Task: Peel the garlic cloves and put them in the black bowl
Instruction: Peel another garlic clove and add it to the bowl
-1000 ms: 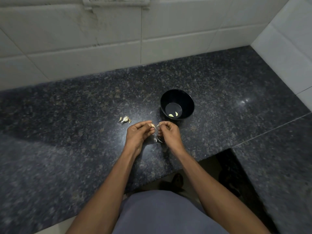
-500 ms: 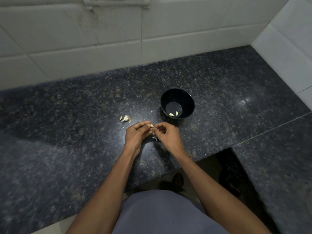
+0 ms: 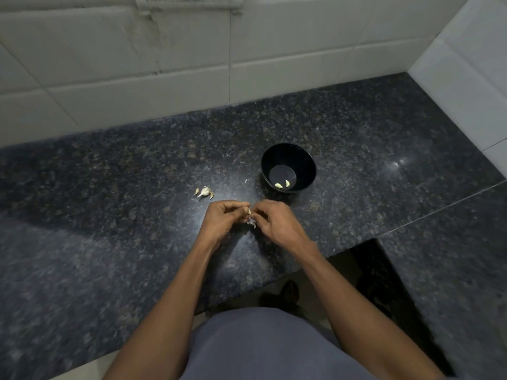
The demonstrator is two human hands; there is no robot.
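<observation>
A small pale garlic clove is pinched between the fingertips of my left hand and my right hand, which meet just above the dark counter. The black bowl stands right behind my right hand, upright, with two peeled cloves on its bottom. A small cluster of unpeeled cloves lies on the counter to the left of the bowl, behind my left hand. Bits of papery skin lie under my fingers.
The speckled dark granite counter runs to a white tiled wall at the back and right. Its front edge steps back at the right, where a gap shows the floor below.
My two hands have drawn closer together, so the fingertips now meet on the clove. The bowl and the loose cloves have not moved.
</observation>
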